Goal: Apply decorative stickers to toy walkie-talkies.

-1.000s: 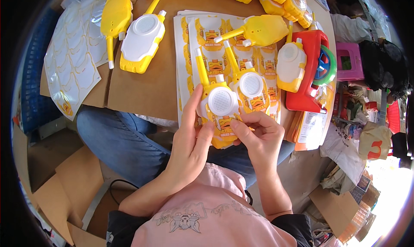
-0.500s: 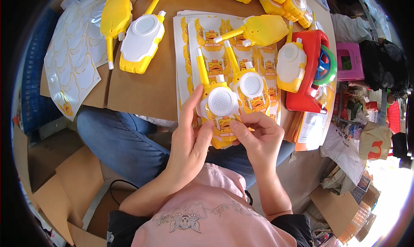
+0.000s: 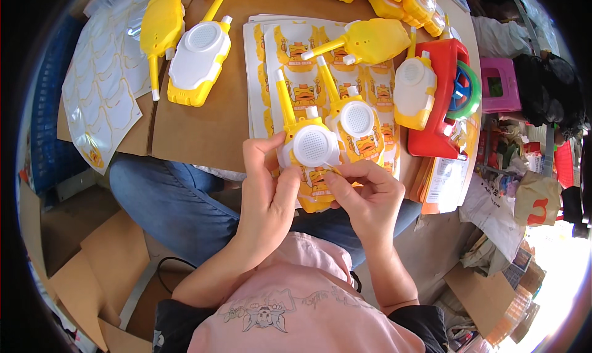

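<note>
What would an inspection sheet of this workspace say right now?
Surface: brown tabletop, partly covered by printed sticker sheets.
Job's things: stickered yellow handset between the hands; second stickered handset close by its right side.
Clutter: unstickered handset, mostly bare sticker sheet, red tape dispenser.
Grippers: left hand holds the first handset's left side; right hand has fingertips together at its lower right; what they pinch is unclear.
Cables: thin black cord at lower left; whether it is a cable cannot be told.
Surroundings: cardboard flaps lower left, pink plastic piece right.
</note>
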`<state>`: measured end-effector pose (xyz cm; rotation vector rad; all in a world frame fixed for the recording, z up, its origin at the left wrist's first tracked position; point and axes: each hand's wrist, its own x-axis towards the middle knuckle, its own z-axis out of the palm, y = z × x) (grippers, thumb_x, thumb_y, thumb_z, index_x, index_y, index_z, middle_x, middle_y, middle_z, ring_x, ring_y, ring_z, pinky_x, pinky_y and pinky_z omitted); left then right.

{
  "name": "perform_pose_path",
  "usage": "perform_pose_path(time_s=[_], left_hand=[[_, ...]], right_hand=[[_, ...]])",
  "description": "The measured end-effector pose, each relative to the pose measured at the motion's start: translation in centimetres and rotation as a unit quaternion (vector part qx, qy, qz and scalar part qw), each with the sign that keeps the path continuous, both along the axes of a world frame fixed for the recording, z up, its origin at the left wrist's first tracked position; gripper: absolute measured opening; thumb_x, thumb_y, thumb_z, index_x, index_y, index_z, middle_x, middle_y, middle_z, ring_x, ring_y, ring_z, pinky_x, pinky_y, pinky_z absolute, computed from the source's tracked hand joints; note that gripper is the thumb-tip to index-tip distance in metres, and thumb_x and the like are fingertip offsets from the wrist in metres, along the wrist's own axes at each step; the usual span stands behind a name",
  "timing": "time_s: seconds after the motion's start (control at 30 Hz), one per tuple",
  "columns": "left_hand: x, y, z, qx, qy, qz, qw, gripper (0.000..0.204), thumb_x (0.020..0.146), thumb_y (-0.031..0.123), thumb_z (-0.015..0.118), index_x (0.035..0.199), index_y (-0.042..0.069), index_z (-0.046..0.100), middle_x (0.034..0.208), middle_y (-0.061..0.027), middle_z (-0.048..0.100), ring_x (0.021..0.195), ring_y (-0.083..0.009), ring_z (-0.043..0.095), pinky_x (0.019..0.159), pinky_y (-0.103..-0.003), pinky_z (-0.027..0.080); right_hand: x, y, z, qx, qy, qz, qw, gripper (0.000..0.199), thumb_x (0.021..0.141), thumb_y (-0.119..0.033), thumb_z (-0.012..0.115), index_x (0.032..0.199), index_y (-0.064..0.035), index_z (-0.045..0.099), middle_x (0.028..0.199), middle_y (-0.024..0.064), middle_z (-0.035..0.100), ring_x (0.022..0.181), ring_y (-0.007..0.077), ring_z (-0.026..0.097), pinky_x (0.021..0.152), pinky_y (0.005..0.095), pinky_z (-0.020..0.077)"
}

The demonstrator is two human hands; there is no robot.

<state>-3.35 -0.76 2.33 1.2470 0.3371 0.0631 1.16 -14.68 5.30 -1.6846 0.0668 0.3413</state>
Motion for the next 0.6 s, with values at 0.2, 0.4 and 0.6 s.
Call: perform_pose_path(time_s=[0.2,0.4,0.6], left_hand=[[-0.1,-0.2,0.0,0.023,-0.002,0.031,0.999,0.032,0.098,0.002,0.045,0.126,0.003,0.030,0.117,-0.0198,0.050,0.102,-0.0167,0.056,0.087,-0.031,0.049],[-0.6,-0.1,0.4,0.022,-0.076,0.026,0.997,0.038,0.096,-0.001,0.048,0.128,0.003,0.028,0.120,-0.0197,0.049,0.101,-0.0161,0.058,0.082,-0.028,0.051],[-1.2,0.2,0.5,0.080,-0.114,0.022,0.990,0.041,0.095,-0.003,0.049,0.129,0.004,0.027,0.120,-0.0194,0.049,0.098,-0.0146,0.059,0.079,-0.025,0.052]], right_hand=[[-0.3,0.1,0.3,-0.025,-0.033,0.021,0.999,0.012,0.081,0.001,0.073,0.090,0.0061,0.066,0.081,0.0060,0.066,0.068,0.0081,0.063,0.054,0.0212,0.0558],[-0.5,0.1,0.2,-0.059,-0.081,0.026,0.995,0.014,0.080,0.001,0.075,0.089,0.0059,0.066,0.082,0.0055,0.066,0.069,0.0087,0.064,0.058,0.0206,0.0544],[-0.6,0.3,0.8,-0.182,-0.246,0.065,0.950,0.017,0.074,-0.001,0.079,0.087,-0.0002,0.069,0.080,0.0067,0.064,0.068,0.0115,0.063,0.054,0.0203,0.0481]])
